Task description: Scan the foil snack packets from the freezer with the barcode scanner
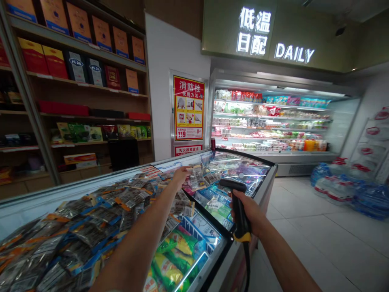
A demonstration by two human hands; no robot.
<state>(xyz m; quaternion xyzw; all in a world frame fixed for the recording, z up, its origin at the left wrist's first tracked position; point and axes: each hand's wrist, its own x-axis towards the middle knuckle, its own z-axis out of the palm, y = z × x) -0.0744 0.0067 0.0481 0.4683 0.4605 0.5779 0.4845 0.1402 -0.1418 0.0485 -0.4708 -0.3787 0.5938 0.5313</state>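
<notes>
My right hand (249, 211) is wrapped round the grip of a black and yellow barcode scanner (240, 211), whose cable hangs down. The scanner's head is over the glass lid of a chest freezer (261, 194). Stretched forward, my left hand (181, 177) pinches the edge of a small clear snack packet (197, 178) above the lid, left of the scanner. Many similar packets (103, 219) with orange and blue edges lie heaped on the freezer top, under and left of my left arm. A few more sit close to the held packet.
Green and yellow bags (173, 259) show through the freezer glass. A red can (213, 143) stands at the freezer's far edge. Boxed goods fill shelves (82, 81) on the left. Behind stands a lit open fridge (273, 121). Water bottles (346, 186) are on the floor at right.
</notes>
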